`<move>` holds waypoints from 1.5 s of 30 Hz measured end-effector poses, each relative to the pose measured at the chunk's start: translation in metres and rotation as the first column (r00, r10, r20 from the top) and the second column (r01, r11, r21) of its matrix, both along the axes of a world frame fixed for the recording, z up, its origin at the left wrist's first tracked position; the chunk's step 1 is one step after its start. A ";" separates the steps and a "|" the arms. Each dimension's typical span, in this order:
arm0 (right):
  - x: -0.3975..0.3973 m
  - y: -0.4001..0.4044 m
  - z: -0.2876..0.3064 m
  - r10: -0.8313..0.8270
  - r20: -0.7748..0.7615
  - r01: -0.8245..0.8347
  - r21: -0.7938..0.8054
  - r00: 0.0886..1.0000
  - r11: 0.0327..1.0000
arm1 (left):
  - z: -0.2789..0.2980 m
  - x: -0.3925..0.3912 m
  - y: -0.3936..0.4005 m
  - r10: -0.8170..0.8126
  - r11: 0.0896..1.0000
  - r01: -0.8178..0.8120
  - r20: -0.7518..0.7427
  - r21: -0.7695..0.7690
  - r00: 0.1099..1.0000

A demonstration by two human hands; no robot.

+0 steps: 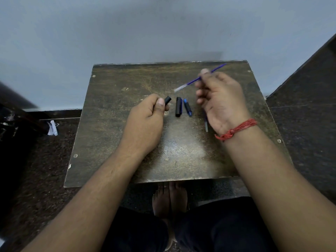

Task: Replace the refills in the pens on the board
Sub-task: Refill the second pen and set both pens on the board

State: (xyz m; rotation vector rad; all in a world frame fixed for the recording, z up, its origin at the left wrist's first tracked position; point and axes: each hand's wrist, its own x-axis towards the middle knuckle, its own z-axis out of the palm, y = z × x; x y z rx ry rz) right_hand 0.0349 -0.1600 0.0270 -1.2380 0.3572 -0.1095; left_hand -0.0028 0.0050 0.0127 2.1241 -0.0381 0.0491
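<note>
My left hand (147,115) grips a black pen barrel (168,100); only its open end sticks out past my thumb. My right hand (220,99) pinches a thin blue refill (192,81) above the board (127,142), its pale tip pointing down-left and its far end up-right. Between my hands a black pen cap (178,106) and a blue-and-black pen piece (187,107) lie side by side on the board. A thin grey-blue stick (206,124), perhaps another refill, lies partly hidden under my right hand.
The worn brown board stands against a pale wall (145,30). Dark floor surrounds it, with a dark slanted object (20,106) and a scrap of white paper (52,127) at the left. My bare feet (170,197) and dark-trousered knees are below the board's near edge.
</note>
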 end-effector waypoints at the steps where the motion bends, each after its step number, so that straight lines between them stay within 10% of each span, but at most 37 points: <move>1: 0.003 -0.007 0.000 -0.079 0.017 0.079 0.044 0.997 0.996 | 0.000 0.000 0.000 0.001 1.000 -0.001 -0.005 0.002 1.000; 4: 0.009 -0.027 -0.002 -0.237 0.054 0.236 0.033 0.970 0.971 | 0.001 -0.001 0.000 -0.001 1.000 0.001 -0.012 0.007 1.000; 8: 0.012 -0.051 -0.005 -0.278 0.133 0.308 -0.375 0.951 0.875 | 0.001 -0.001 0.000 0.008 1.000 -0.008 -0.025 0.001 1.000; 12: 0.009 -0.076 -0.002 -0.156 0.104 0.161 -0.890 0.982 0.426 | 0.002 -0.002 0.001 0.016 1.000 -0.016 -0.021 -0.018 1.000; 17: 0.004 -0.075 -0.004 -0.068 -0.250 -0.238 -0.960 0.966 0.144 | 0.002 -0.002 0.000 0.000 1.000 0.000 -0.030 -0.016 1.000; 34: 0.000 -0.071 0.007 -0.027 -0.390 -0.386 -0.917 0.920 0.099 | 0.003 -0.003 -0.001 0.014 1.000 -0.015 -0.049 -0.010 0.999; 45: -0.002 -0.046 0.011 0.015 -0.174 -0.175 -0.978 0.985 0.112 | 0.001 -0.001 0.001 0.016 0.999 -0.018 -0.047 -0.042 0.999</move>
